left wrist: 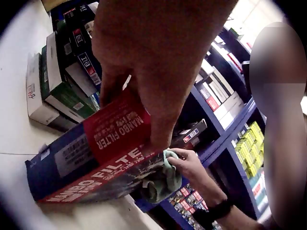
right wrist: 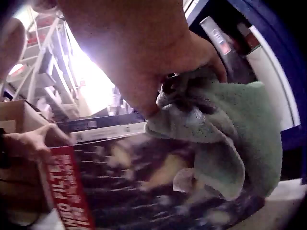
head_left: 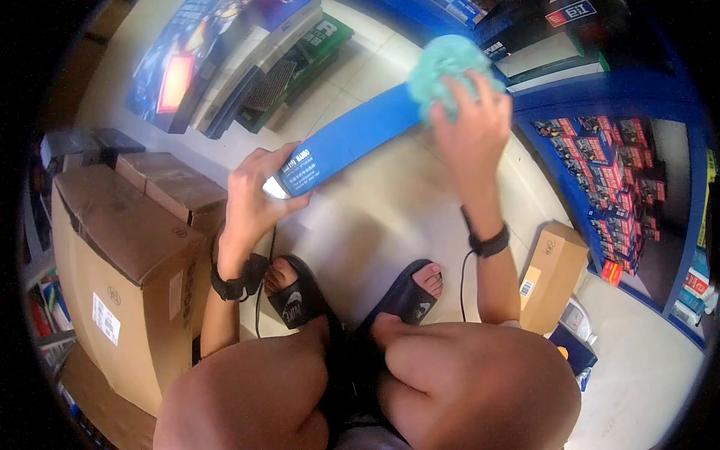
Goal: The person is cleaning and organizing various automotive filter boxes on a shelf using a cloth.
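Observation:
A long box, blue on the side facing up in the head view (head_left: 360, 139) and red at one end in the left wrist view (left wrist: 117, 127), is held up above the floor. My left hand (head_left: 255, 191) grips its near end, thumb on one side and fingers on the other. At the far end my right hand (head_left: 474, 124) holds a bunched green cloth (head_left: 448, 64) against the box. In the right wrist view the cloth (right wrist: 225, 129) hangs over the printed face of the box (right wrist: 129, 177), its folds gathered under the right hand (right wrist: 139, 52).
Brown cartons (head_left: 127, 225) stand on the left, and another carton (head_left: 553, 274) lies at the right beside a bottle (head_left: 577, 322). Blue shelving (head_left: 675, 247) with small red boxes (head_left: 611, 176) runs along the right. More boxes (head_left: 289, 75) stand on the floor ahead.

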